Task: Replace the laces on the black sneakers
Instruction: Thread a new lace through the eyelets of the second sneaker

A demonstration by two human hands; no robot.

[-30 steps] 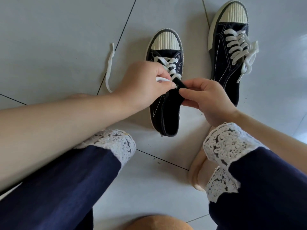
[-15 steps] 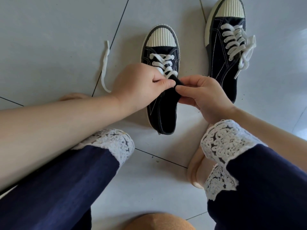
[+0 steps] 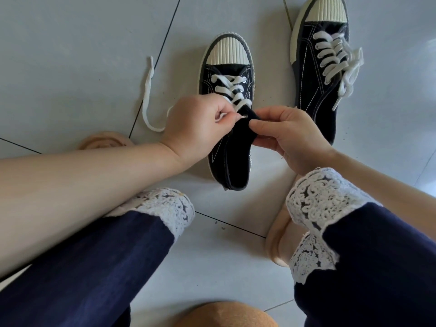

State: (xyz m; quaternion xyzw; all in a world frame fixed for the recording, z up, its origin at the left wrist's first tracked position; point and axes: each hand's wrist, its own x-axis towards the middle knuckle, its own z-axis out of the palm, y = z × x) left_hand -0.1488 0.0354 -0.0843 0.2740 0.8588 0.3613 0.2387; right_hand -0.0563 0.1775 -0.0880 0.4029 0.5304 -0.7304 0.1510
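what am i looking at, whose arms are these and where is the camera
No machine here: one camera worn on a person's head looks down at their own arms and knees. Two black sneakers stand on the tiled floor. The far sneaker is fully laced, the near sneaker half laced. The left hand pinches the white lace near its end; the right hand pinches that shoe's black upper. A loose lace stretch lies on the tiles to the left.
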